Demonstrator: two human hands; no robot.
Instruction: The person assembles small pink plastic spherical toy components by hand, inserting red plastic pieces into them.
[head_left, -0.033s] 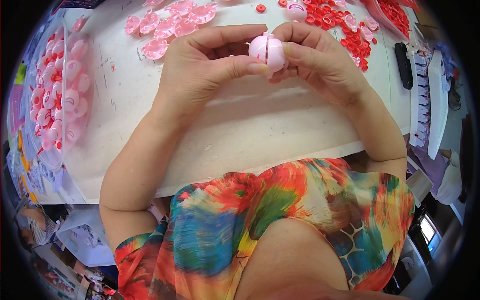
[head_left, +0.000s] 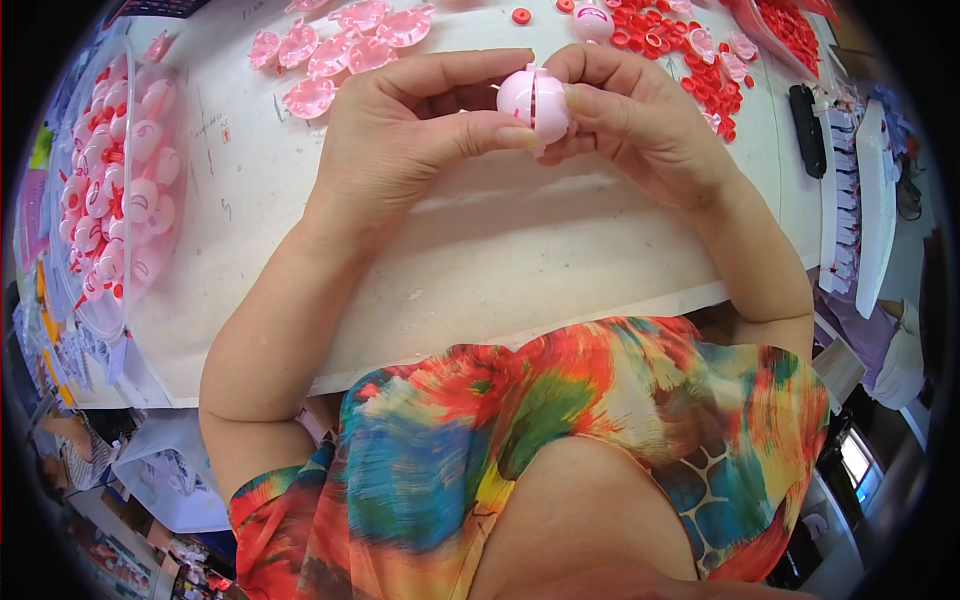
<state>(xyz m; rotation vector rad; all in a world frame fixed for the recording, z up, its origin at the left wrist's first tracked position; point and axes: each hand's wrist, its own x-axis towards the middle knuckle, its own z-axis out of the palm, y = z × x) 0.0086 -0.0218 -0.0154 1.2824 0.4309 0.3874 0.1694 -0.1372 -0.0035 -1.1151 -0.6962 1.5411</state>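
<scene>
A pale pink plastic ball (head_left: pixel 517 97) made of two half shells is held between my two hands above the table. A narrow dark gap with a little red in it runs down between the halves. My left hand (head_left: pixel 395 125) grips the left half, its thumb along the near side and its index finger over the top. Closed on the right half is my right hand (head_left: pixel 645 125), with the thumb pressing its face and the other fingers curled behind and below. What lies inside the ball is hidden.
Pink half shells (head_left: pixel 330 57) lie at the back left of the white table (head_left: pixel 520 260). Red caps (head_left: pixel 655 38) and another pink ball (head_left: pixel 592 23) lie at the back right. A clear tub (head_left: pixel 128 250) of pink balls stands left; a black bar-shaped object (head_left: pixel 806 130) lies right.
</scene>
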